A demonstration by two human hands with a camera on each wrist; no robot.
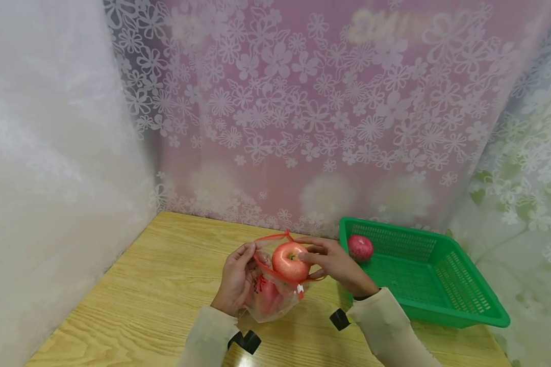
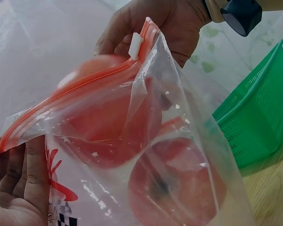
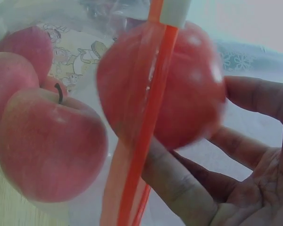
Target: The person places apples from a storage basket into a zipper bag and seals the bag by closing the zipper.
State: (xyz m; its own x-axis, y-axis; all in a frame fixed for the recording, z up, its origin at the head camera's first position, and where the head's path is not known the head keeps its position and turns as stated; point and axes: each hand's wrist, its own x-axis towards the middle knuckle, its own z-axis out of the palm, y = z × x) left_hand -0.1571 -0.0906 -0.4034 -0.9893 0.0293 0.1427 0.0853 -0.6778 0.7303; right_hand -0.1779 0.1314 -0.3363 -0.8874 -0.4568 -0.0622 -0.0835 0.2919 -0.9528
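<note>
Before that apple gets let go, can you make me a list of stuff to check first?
1. Left hand pinching the edge of the clear bag: ok.
2. Right hand holding the top apple: ok.
3. Bag mouth open: ok, its orange-red zip strip is spread around that apple.
4. Top apple fully inside: not ok, part of it pokes up above the strip.
5. Number of other apples in the bag: cannot tell, they overlap.
6. Nothing left in the green basket: not ok, one red apple sits at its left end.
</note>
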